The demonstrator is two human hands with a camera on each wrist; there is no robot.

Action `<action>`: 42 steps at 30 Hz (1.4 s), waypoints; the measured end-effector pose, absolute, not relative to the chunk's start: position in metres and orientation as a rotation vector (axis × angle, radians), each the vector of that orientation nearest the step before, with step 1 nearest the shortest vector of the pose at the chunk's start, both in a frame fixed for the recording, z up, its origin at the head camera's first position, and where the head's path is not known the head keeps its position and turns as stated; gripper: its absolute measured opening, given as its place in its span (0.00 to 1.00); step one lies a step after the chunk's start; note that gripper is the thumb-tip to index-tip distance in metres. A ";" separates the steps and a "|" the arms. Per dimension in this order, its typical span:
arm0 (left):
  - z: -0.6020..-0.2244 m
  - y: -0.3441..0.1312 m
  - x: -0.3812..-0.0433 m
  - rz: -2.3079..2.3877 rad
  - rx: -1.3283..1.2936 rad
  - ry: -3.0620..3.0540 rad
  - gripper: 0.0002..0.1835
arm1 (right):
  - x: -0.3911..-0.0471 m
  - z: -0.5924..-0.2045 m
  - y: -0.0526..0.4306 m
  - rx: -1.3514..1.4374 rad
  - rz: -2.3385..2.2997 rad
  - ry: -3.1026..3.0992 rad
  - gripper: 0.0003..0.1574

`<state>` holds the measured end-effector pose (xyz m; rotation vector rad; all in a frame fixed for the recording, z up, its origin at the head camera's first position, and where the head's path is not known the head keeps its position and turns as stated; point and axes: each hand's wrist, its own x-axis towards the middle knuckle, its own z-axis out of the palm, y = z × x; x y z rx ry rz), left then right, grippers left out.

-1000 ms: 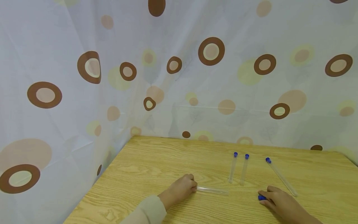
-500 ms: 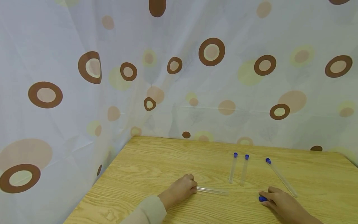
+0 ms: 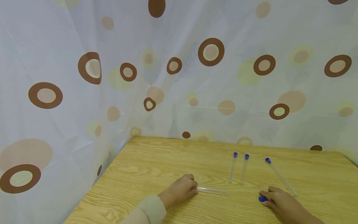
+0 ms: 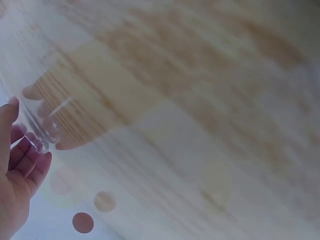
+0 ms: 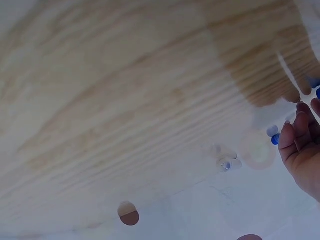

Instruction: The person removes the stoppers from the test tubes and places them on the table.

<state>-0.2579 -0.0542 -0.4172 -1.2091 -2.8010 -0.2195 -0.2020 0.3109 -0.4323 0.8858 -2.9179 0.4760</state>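
Observation:
My left hand grips one end of a clear, uncapped test tube that lies low over the wooden table, pointing right. In the left wrist view, the fingers surround the tube's rounded end, doubled by a reflection on the glossy top. To the right, my right hand pinches a blue cap between thumb and fingers, apart from the tube. The right wrist view catches that hand at its right edge, with the cap partly cut off.
Behind the hands lie two blue-capped test tubes side by side, a left one and a right one. A third capped tube slants beyond my right hand. The wooden table meets a patterned curtain at the back and left.
Almost everything stays in place. The blue cap has turned slightly in my right fingers since a second ago; the left hand and its test tube hold still.

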 end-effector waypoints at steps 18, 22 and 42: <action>-0.408 -0.046 -0.259 -0.197 -1.142 -2.729 0.15 | -0.200 -0.422 0.306 0.774 0.317 -2.778 0.22; -0.403 -0.041 -0.257 -0.219 -1.118 -2.761 0.16 | -0.200 -0.422 0.302 0.648 0.284 -2.725 0.19; -0.398 -0.004 -0.262 -0.415 -1.002 -2.755 0.17 | -0.205 -0.414 0.289 0.585 0.395 -2.714 0.23</action>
